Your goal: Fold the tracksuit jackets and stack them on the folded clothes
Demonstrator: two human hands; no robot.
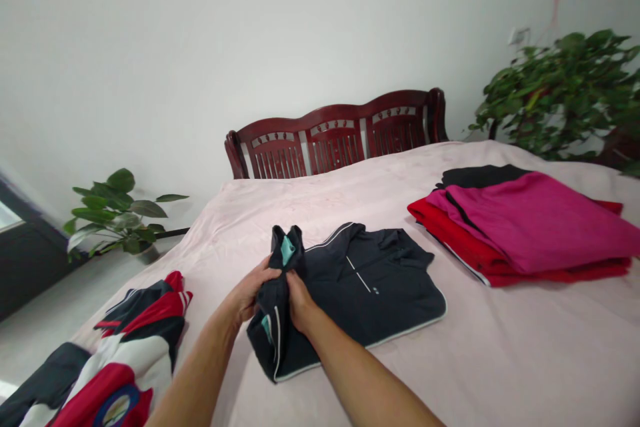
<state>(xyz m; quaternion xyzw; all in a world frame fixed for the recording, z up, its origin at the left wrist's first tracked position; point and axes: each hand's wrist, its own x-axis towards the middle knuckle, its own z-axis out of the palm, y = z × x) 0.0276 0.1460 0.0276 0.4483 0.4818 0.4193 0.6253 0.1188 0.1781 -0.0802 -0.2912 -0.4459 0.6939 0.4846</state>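
Observation:
A dark navy jacket point(380, 287) with white piping and a teal lining lies on the pink bed sheet point(500, 353). Its left part is lifted and bunched between my two hands. My left hand point(250, 290) grips the bunched cloth from the left side, fingers closed over it. From the right, my right hand point(300, 300) pinches the same bunch, its fingertips partly hidden in the cloth. Teal lining shows at the top of the bunch and at its lower left. The rest of the jacket is spread flat to the right.
On the right sits a stack of folded clothes, a magenta garment point(535, 220) over red ones point(480, 257). At lower left lies a crumpled red, white and navy garment point(130, 347). A dark wooden bench back point(335, 133) and potted plants point(113, 210) stand beyond the bed.

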